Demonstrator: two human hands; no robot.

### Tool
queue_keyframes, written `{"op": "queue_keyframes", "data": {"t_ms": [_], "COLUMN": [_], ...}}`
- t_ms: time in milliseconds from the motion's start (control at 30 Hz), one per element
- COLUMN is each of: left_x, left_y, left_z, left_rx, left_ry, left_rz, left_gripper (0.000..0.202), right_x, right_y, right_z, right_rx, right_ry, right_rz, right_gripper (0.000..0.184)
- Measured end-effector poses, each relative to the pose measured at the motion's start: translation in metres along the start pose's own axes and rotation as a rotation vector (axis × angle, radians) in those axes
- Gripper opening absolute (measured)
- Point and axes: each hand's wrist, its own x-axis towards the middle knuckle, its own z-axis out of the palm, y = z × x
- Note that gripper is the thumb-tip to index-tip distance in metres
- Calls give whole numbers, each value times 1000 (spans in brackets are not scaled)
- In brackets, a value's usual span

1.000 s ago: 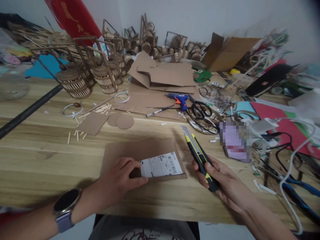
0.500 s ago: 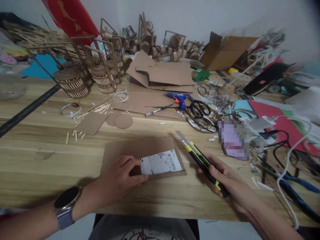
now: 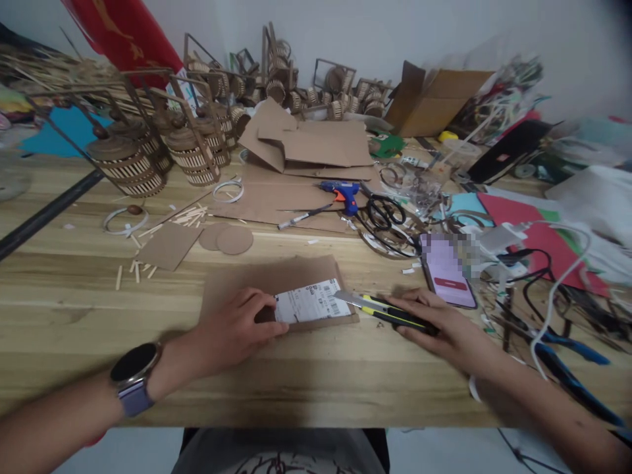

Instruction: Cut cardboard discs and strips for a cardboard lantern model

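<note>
A folded piece of brown cardboard lies on the wooden table in front of me, with a white printed shipping label on its upper face. Curled over its left part, my left hand holds it down, thumb and fingertips on the label's left end. My right hand grips a black and yellow utility knife. The knife's extended blade points left, its tip over the label's right end; whether it touches cannot be told. Two cardboard discs and a cardboard square lie farther back on the left.
Behind are a blue glue gun, black scissors and larger cardboard sheets. Small slatted buckets stand at back left. A phone, a white cable and blue-handled pliers lie right.
My right hand has turned the knife flatter and brought its blade left over the label's right end. My left hand stays on the cardboard. The view has shifted slightly.
</note>
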Motion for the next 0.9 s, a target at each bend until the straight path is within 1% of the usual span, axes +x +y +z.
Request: {"op": "queue_keyframes", "data": {"t_ms": [100,200,300,433,533,667,767,900], "left_x": [1,3,3,3,4,8,10,12], "left_y": [-8,-16,-19,-17,-15,-15,-12,-6], "left_z": [-4,-5,-2,2,4,9,14,18], "left_rx": [7,-51,-90,-85,-82,-65,-59,-79], "left_ry": [-54,-77,-51,-13,7,32,54,56], "left_rz": [61,113,113,102,70,34,0,-90], "left_gripper": [29,27,28,28,28,26,28,29], "right_x": [0,-3,-8,-12,-12,-11,-7,2], "right_y": [5,5,3,1,1,1,-4,-14], "right_z": [0,-3,-6,-7,-3,7,13,16], "right_rx": [-6,-29,-42,-39,-35,-68,-109,-145], "right_ry": [-13,-27,-38,-30,-13,-1,28,76], "right_rz": [-70,-103,-111,-97,-78,2,58,64], "right_gripper": [44,45,47,48,45,43,44,43]}}
